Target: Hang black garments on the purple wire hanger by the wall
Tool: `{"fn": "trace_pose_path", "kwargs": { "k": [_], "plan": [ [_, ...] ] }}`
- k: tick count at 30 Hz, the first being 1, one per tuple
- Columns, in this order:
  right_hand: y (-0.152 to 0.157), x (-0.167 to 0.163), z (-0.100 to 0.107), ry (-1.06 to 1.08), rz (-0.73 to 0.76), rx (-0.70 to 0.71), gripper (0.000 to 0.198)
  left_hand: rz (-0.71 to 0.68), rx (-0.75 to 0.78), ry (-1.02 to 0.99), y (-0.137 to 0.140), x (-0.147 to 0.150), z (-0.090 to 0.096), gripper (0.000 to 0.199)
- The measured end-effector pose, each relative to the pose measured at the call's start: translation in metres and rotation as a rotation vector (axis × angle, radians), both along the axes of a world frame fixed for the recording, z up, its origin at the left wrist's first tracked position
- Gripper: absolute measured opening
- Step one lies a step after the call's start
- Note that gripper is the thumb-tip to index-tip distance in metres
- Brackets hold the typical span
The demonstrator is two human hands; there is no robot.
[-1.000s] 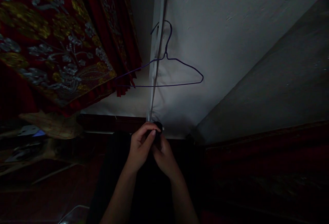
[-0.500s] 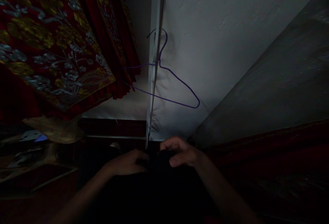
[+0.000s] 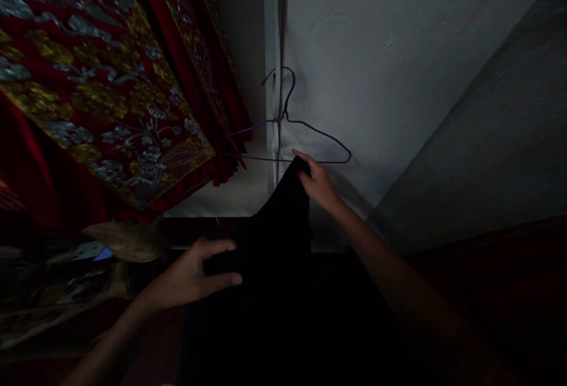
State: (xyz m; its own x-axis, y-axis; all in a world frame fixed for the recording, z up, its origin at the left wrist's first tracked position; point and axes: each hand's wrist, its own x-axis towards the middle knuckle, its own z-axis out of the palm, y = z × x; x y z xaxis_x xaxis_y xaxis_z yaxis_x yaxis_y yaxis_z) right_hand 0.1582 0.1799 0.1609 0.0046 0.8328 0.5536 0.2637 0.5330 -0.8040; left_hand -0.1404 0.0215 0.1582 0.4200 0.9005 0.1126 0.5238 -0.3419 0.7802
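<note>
A piece of black clothing (image 3: 279, 221) stretches between my two hands, its kind lost in the dark. My right hand (image 3: 315, 180) pinches its upper edge and lifts it against the lower bar of a purple wire hanger (image 3: 330, 134). That hanger hooks over a pale upright strip (image 3: 272, 32) on the wall. Lower and to the left, my left hand (image 3: 199, 274) grips the cloth's side between thumb and fingers. Most of the garment's lower part merges with the shadows.
Red cloth with gold and silver embroidery (image 3: 106, 73) hangs at the left, overlapping the hanger's left end. Below it, cluttered items (image 3: 88, 268) lie in shadow. The white wall (image 3: 372, 73) meets a grey slanted surface (image 3: 496, 126) on the right.
My right hand has risen to the hanger's bar, raising the black cloth with it. My left hand has shifted left, still holding the cloth. The hanger sits slightly differently in view.
</note>
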Motion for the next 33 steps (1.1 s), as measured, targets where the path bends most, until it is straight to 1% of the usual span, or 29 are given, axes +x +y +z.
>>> {"fn": "trace_pose_path", "kwargs": {
  "k": [2, 4, 5, 7, 9, 11, 12, 13, 15, 17, 19, 21, 23, 26, 27, 29, 31, 33],
  "plan": [
    [0.015, -0.004, -0.008, -0.058, 0.024, -0.056, 0.047, -0.021, 0.065, 0.119, -0.006, 0.0, 0.007, 0.034],
    [0.02, 0.002, -0.014, -0.134, 0.062, -0.114, 0.039, -0.082, 0.069, 0.255, -0.002, -0.005, 0.007, 0.032],
    [0.018, 0.009, -0.016, -0.168, 0.082, -0.12, 0.036, -0.107, 0.057, 0.319, 0.002, -0.009, 0.004, 0.03],
    [0.007, 0.028, -0.016, -0.211, 0.12, -0.097, 0.032, -0.12, 0.051, 0.416, 0.016, -0.018, -0.006, 0.029],
    [-0.011, 0.051, -0.011, -0.229, 0.147, -0.069, 0.03, -0.089, 0.069, 0.46, 0.033, -0.026, -0.015, 0.028],
    [-0.03, 0.072, -0.002, -0.243, 0.155, -0.063, 0.03, -0.073, 0.079, 0.455, 0.051, -0.029, -0.018, 0.029],
    [-0.039, 0.081, 0.003, -0.248, 0.145, -0.065, 0.029, -0.071, 0.101, 0.438, 0.059, -0.028, -0.015, 0.03],
    [-0.046, 0.087, 0.009, -0.256, 0.132, -0.07, 0.028, -0.061, 0.145, 0.42, 0.066, -0.025, -0.01, 0.032],
    [-0.058, 0.095, 0.02, -0.267, 0.098, -0.083, 0.024, -0.022, 0.281, 0.398, 0.079, -0.018, 0.007, 0.033],
    [-0.066, 0.097, 0.028, -0.271, 0.057, -0.087, 0.019, 0.021, 0.417, 0.393, 0.086, -0.009, 0.03, 0.035],
    [-0.07, 0.095, 0.032, -0.28, 0.036, -0.095, 0.017, 0.019, 0.505, 0.387, 0.09, -0.002, 0.052, 0.037],
    [-0.075, 0.089, 0.033, -0.286, 0.051, -0.107, 0.017, -0.004, 0.573, 0.367, 0.09, 0.006, 0.071, 0.036],
    [-0.079, 0.081, 0.032, -0.28, 0.11, -0.119, 0.021, -0.023, 0.615, 0.342, 0.091, 0.015, 0.084, 0.03],
    [-0.088, 0.066, 0.029, -0.245, 0.209, -0.109, 0.028, -0.005, 0.63, 0.269, 0.096, 0.03, 0.094, 0.018],
    [-0.091, 0.062, 0.028, -0.242, 0.23, -0.102, 0.03, 0.026, 0.636, 0.24, 0.098, 0.033, 0.095, 0.021],
    [-0.096, 0.059, 0.025, -0.265, 0.229, -0.07, 0.036, 0.107, 0.644, 0.209, 0.104, 0.037, 0.097, 0.034],
    [-0.095, 0.065, 0.021, -0.276, 0.137, -0.006, 0.049, 0.13, 0.623, 0.228, 0.108, 0.036, 0.098, 0.043],
    [-0.088, 0.079, 0.016, -0.21, -0.023, 0.058, 0.063, 0.095, 0.584, 0.268, 0.111, 0.032, 0.098, 0.041]
  ]
}}
